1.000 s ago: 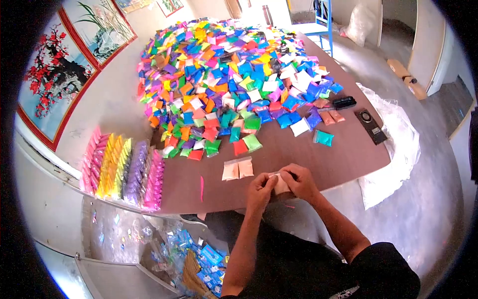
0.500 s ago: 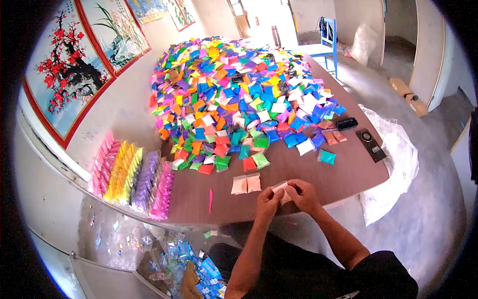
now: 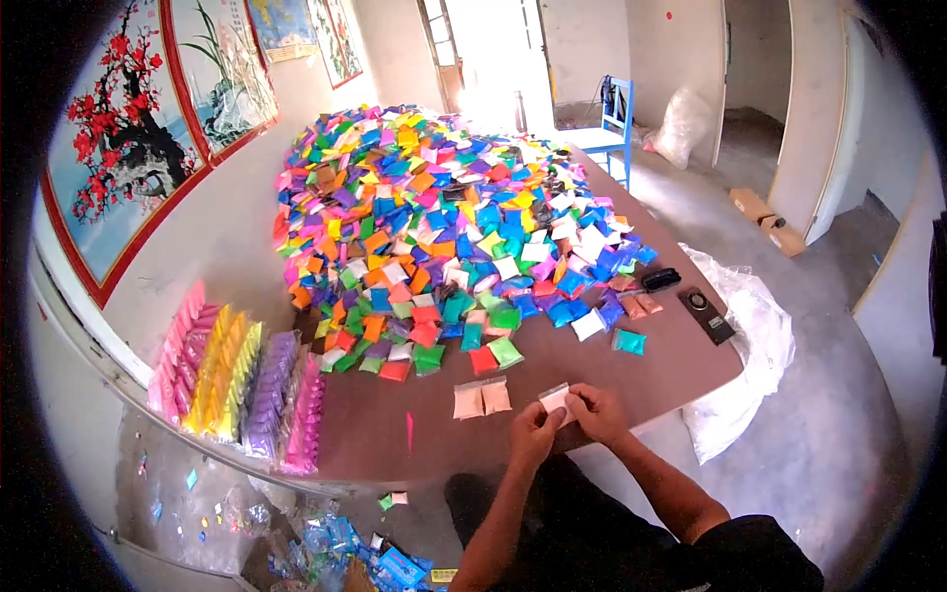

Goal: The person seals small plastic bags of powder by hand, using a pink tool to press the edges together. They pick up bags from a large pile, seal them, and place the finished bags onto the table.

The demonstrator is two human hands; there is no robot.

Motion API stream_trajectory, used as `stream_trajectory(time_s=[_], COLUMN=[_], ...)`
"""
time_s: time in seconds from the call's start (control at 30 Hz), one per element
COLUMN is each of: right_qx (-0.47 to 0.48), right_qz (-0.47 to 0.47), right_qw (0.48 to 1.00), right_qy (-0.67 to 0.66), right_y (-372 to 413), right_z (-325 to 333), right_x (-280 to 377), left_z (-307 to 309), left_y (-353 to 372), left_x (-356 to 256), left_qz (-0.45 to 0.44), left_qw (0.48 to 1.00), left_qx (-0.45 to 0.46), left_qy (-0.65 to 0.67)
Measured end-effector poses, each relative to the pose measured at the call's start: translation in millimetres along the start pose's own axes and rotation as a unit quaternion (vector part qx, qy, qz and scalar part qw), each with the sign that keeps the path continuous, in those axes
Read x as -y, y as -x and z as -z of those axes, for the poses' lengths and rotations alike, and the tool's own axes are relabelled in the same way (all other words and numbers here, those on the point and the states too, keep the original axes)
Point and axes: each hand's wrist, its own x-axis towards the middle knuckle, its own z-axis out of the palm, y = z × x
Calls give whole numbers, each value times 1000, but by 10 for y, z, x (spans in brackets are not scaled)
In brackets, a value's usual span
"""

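Our view has lifted; at lower centre our left hand [image 3: 533,436] and right hand [image 3: 598,412] pinch a pale packet [image 3: 554,398]; a peach pair [image 3: 481,399] seems done beside it; the heap [image 3: 444,217] remains.

Nothing legible anywhere. Too small and blurred to show lettering: the pale packet [image 3: 555,400] at the table's [image 3: 641,380] near edge, the heaped coloured packets [image 3: 444,217], the black device [image 3: 706,314] by the right edge, the wall paintings [image 3: 109,148].
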Motion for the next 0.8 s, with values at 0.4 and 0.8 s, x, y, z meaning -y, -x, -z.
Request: stream_trajectory(time_s=[0.4, 0.8], right_qx=[-21, 42], right_qz=[-28, -23], right_qw=[998, 999], right_qy=[43, 11], right_y=[25, 15], right_z=[3, 73], right_x=[129, 112], left_z=[21, 36], left_y=[45, 69], left_x=[-104, -290], left_qz=[23, 74], left_qw=[999, 996], left_qx=[26, 38], left_qy=[-3, -40])
